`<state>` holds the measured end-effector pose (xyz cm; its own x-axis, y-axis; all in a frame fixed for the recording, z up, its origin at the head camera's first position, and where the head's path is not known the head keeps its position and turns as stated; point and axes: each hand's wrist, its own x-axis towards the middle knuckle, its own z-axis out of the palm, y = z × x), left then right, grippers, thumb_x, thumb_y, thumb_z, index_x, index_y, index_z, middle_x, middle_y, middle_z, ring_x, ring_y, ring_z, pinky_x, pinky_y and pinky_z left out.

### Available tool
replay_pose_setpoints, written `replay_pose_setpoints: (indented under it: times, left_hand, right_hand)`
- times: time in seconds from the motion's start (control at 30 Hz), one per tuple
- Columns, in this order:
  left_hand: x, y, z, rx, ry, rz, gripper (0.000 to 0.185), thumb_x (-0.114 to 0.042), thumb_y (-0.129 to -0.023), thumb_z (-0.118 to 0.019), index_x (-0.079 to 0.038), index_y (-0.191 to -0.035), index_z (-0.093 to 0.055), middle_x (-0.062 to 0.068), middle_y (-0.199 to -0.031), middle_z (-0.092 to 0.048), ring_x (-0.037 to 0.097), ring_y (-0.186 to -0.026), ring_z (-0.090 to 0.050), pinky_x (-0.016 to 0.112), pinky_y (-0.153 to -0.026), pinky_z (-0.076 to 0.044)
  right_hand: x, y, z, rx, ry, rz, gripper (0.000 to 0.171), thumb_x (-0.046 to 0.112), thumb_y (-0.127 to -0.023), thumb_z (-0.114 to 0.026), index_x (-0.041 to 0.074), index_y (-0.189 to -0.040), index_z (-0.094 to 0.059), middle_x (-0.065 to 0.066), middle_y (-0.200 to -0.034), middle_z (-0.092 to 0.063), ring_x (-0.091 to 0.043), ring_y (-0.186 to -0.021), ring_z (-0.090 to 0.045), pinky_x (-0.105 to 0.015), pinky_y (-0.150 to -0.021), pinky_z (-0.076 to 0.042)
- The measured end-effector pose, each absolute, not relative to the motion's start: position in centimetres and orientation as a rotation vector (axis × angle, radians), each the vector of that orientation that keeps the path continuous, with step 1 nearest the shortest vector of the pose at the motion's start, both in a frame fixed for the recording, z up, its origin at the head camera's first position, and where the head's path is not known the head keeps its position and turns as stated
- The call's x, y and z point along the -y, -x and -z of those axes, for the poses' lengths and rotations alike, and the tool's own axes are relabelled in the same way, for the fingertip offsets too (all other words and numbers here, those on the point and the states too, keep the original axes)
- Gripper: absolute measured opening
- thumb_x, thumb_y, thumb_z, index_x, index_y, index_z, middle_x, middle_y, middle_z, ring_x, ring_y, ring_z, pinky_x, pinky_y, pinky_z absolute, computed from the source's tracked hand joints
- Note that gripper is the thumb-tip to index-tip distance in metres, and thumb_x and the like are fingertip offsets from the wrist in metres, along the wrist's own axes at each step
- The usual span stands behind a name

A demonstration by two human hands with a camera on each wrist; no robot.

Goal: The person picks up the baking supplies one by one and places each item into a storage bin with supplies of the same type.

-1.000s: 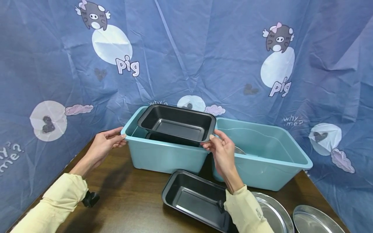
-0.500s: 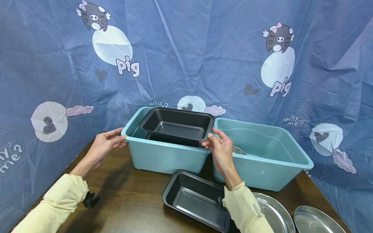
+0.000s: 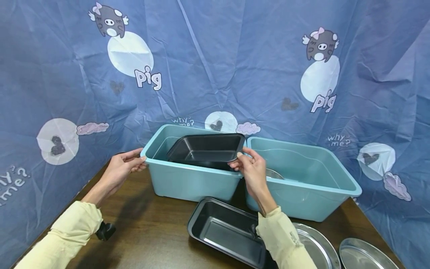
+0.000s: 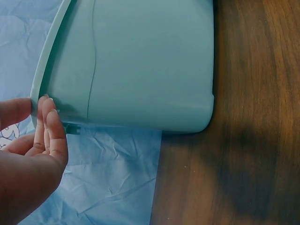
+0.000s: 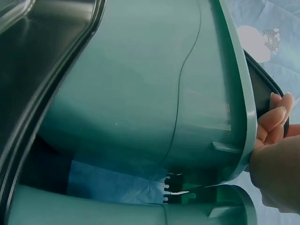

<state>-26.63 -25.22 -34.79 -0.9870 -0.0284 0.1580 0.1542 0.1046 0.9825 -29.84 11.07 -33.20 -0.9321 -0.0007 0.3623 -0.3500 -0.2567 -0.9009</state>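
Observation:
My left hand (image 3: 118, 170) pinches the front left corner rim of a light-blue plastic bin (image 3: 191, 183). In the left wrist view, the thumb of the left hand (image 4: 42, 159) is on one side of the rim and the fingers on the other. A black loaf pan (image 3: 208, 145) lies tilted in that bin's mouth, its left end lower than its right. My right hand (image 3: 254, 175) pinches the pan's front right corner, close over the bin's rim. In the right wrist view, the bin wall hides most of the held loaf pan (image 5: 260, 79).
A second loaf pan (image 3: 231, 233) lies on the wooden table (image 3: 147, 239), partly under my right sleeve. Beside the first bin stands another light-blue bin (image 3: 295, 198) with a shiny metal piece (image 3: 273, 173) inside. Two round metal plates (image 3: 315, 243) lie at front right.
The loaf pan has sunk lower into the left bin, and its left end has dipped. My right hand has moved slightly left with it. My left hand stays at the rim.

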Motion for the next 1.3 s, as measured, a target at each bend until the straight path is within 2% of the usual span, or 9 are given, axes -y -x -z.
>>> replay_pose_setpoints:
  times: [0.17, 0.33, 0.5, 0.77, 1.1, 1.3]
  left_hand:
    - [25.2, 26.6, 34.8, 2.232, 0.133, 2.011, 0.06, -0.008, -0.105, -0.06, 0.017, -0.152, -0.033, -0.005, -0.087, -0.071, 0.003, -0.077, -0.066, 0.019, -0.071, -0.055]
    - [25.2, 26.6, 34.8, 2.238, 0.13, 2.007, 0.059, -0.008, -0.105, -0.06, 0.017, -0.152, -0.033, -0.006, -0.087, -0.07, 0.003, -0.077, -0.066, 0.019, -0.07, -0.054]
    - [25.1, 26.6, 35.0, 2.23, 0.135, 2.016, 0.059, -0.007, -0.105, -0.059, 0.018, -0.151, -0.033, -0.005, -0.086, -0.071, 0.003, -0.076, -0.065, 0.018, -0.07, -0.054]
    - [25.0, 26.6, 35.1, 2.237, 0.134, 2.009, 0.06, -0.007, -0.105, -0.059, 0.017, -0.152, -0.032, -0.005, -0.087, -0.071, 0.003, -0.077, -0.066, 0.019, -0.071, -0.055]
    - [25.0, 26.6, 34.9, 2.238, 0.135, 1.997, 0.059, -0.007, -0.105, -0.059, 0.017, -0.152, -0.032, -0.005, -0.087, -0.07, 0.003, -0.077, -0.066, 0.018, -0.071, -0.054]
    - [25.0, 26.6, 34.8, 2.241, 0.131, 1.99, 0.059, -0.008, -0.105, -0.059, 0.017, -0.152, -0.033, -0.005, -0.087, -0.07, 0.003, -0.077, -0.066, 0.018, -0.071, -0.054]
  right_hand:
    - [-11.0, 30.0, 32.8, 1.911, -0.357, -2.193, 0.039, -0.003, -0.101, -0.054, -0.018, -0.136, -0.048, -0.001, -0.069, -0.07, -0.008, -0.06, -0.068, -0.019, -0.061, -0.054]
    - [-10.9, 30.2, 32.2, 2.095, -0.292, -2.105, 0.043, 0.001, -0.102, -0.058, -0.016, -0.14, -0.046, -0.007, -0.075, -0.073, -0.009, -0.063, -0.069, -0.02, -0.063, -0.056]
    - [-11.0, 30.5, 32.0, 2.205, -0.274, -2.056, 0.04, 0.001, -0.102, -0.06, -0.017, -0.137, -0.05, -0.007, -0.076, -0.071, -0.008, -0.061, -0.066, -0.019, -0.062, -0.054]
    - [-11.5, 29.5, 32.2, 2.116, -0.361, -2.111, 0.039, 0.0, -0.1, -0.061, -0.008, -0.137, -0.056, -0.004, -0.074, -0.071, -0.011, -0.062, -0.067, -0.022, -0.064, -0.055]
    - [-12.9, 27.9, 32.7, 2.077, -0.482, -2.055, 0.034, 0.002, -0.103, -0.058, -0.002, -0.137, -0.06, -0.001, -0.076, -0.071, -0.012, -0.065, -0.067, -0.025, -0.067, -0.054]
    - [-13.8, 26.9, 33.2, 2.077, -0.519, -2.041, 0.033, 0.001, -0.104, -0.056, -0.005, -0.136, -0.059, -0.004, -0.077, -0.071, -0.013, -0.066, -0.066, -0.025, -0.066, -0.053]
